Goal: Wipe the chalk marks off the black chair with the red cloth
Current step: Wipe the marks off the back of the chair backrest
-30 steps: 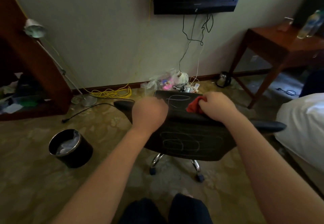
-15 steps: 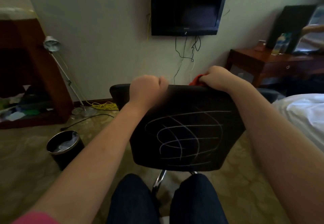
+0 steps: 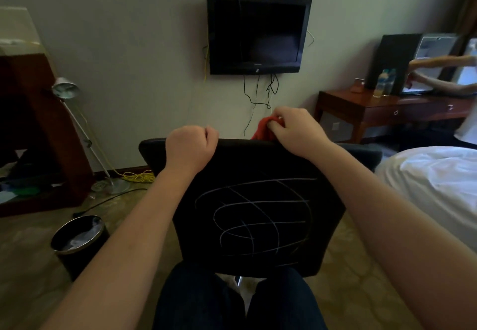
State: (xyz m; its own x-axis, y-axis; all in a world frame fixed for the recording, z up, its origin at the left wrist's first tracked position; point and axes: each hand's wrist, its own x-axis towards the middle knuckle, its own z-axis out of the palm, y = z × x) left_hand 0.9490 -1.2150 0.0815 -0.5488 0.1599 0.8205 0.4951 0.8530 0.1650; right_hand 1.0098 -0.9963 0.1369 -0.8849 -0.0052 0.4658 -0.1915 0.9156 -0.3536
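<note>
Gripping the chair (image 3: 258, 169) by its top edge with the left hand (image 3: 191, 146), pinching the red cloth (image 3: 262, 131) bunched there in the right hand (image 3: 294, 129). Best to spread it flat, then press firmly across the chalk marks (image 3: 253, 216) below, bracing the back.

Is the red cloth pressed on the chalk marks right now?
No: the right hand holds the red cloth atop the black chair, well above the chalk marks.

Held both bare arms out in front, elbows a little bent. Curled the left hand (image 3: 192, 146) like a fist over the top edge of the chair (image 3: 258, 164), knuckles up. Pinched the cloth (image 3: 262, 132) with the right hand (image 3: 296, 132), a bit higher, fingers bent down.
</note>
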